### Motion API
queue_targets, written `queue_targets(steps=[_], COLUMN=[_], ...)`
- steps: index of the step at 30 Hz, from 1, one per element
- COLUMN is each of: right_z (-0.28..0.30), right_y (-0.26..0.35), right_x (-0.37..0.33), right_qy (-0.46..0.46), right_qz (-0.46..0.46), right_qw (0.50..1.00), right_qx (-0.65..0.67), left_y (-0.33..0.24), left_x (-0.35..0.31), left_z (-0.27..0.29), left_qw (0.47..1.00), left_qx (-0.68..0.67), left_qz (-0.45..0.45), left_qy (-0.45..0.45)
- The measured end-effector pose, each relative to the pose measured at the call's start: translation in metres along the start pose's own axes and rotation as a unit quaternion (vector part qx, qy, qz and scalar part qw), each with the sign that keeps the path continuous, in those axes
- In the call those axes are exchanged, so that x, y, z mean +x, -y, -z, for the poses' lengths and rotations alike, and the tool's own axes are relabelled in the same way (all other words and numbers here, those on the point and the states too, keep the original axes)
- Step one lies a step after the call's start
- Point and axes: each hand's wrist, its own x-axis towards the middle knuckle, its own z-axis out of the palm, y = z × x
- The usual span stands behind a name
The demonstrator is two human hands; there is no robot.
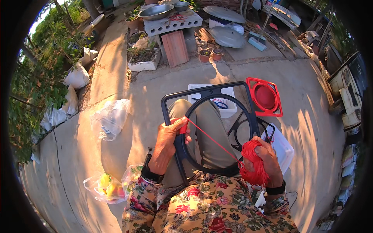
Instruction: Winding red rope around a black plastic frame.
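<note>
A square black plastic frame [211, 92] with a large round opening lies tilted over my lap. My left hand [165, 145] grips its left side, thumb on top, where red cord is wound into a red band [183, 128]. From there a single red strand [211, 138] runs taut, down and right across the opening. It leads to a loose bundle of red cord [253, 167], which my right hand [270, 159] holds closed near the frame's lower right. Part of the bundle is hidden by my fingers.
Beyond the frame, a white tray [233, 110] holds blue-handled scissors [220, 104]. A red frame [268, 97] lies to its right. Another black frame [234, 132] rests by a white container [285, 149]. Plastic bags [110, 118] lie left; flowerpots [204, 56] stand ahead.
</note>
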Motion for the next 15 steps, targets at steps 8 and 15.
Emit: queue_targets(steps=[8, 15], right_z=[0.013, 0.017], right_y=[-0.023, -0.026], right_x=[0.010, 0.010], right_qy=[-0.021, 0.002], right_qz=[-0.067, -0.069], right_qw=[0.987, 0.984], right_qx=[-0.147, -0.167], left_y=[0.000, 0.002], left_x=[0.004, 0.009], left_z=[0.007, 0.014], left_qw=[0.992, 0.990], left_qx=[-0.096, -0.057], left_qz=[0.020, -0.019], left_qy=[0.083, 0.130])
